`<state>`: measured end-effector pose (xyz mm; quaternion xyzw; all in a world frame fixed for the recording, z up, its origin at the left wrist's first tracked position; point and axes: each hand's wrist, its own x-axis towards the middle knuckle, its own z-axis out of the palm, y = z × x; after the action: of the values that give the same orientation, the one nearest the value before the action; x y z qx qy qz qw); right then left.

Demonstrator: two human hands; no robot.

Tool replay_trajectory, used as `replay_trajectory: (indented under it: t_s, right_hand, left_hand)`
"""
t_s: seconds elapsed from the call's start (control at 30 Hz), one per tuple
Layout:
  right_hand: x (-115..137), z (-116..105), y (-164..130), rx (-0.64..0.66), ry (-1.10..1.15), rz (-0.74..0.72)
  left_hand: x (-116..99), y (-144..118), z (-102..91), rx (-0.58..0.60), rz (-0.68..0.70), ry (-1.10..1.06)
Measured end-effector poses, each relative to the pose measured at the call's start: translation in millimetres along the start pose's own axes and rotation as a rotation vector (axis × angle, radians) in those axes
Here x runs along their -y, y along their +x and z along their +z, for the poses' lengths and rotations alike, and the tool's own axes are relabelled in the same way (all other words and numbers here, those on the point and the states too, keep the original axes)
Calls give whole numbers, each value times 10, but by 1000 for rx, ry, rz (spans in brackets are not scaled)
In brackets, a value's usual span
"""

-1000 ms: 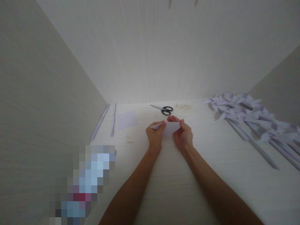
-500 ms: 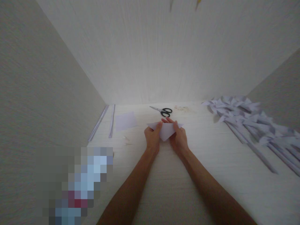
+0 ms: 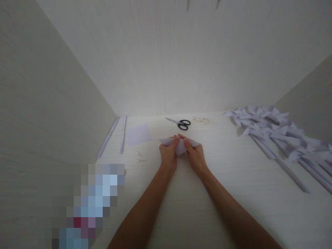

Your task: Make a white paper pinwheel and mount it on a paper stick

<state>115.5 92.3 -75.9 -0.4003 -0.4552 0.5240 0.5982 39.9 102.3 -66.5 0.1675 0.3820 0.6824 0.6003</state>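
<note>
A folded white sheet of paper (image 3: 181,148) is held between both hands, its pointed corners sticking out left and right. My left hand (image 3: 168,154) pinches its left half, thumb on top. On the other half, my right hand (image 3: 196,155) presses its thumb near the middle of the upper edge; most fingers of both hands are hidden behind the paper. Just beyond the hands lie scissors (image 3: 181,122) with black handles, blades pointing left. A flat white paper square (image 3: 139,134) rests to the left of my left hand.
Two thin rolled paper sticks (image 3: 123,135) lie at the left by the wall. Small paper scraps (image 3: 140,157) are near the square. Several folded paper pinwheels (image 3: 269,128) on paper sticks are heaped at the right. Crumbs (image 3: 201,120) lie beside the scissors. A pixelated patch covers the lower left.
My right thumb has moved left toward the middle of the paper, and the right-hand fingers have drawn in behind it. The paper's side corners now bend more. The other objects stay put.
</note>
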Motion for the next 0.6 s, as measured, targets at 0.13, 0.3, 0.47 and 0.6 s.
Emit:
replay_trajectory:
  t_s: [0.13, 0.3, 0.47, 0.6]
  right_hand:
    - [-21, -16, 5, -30, 32, 18]
    - [-22, -2, 1, -70, 166, 16]
    - [4, 35, -14, -91, 233, 39]
    - [18, 13, 1, -102, 242, 73]
  left_hand:
    - [9, 6, -10, 0, 24, 44]
    - [-6, 31, -29, 16, 45, 18]
    - [-55, 103, -59, 31, 135, 0]
    - [-124, 164, -102, 59, 195, -93]
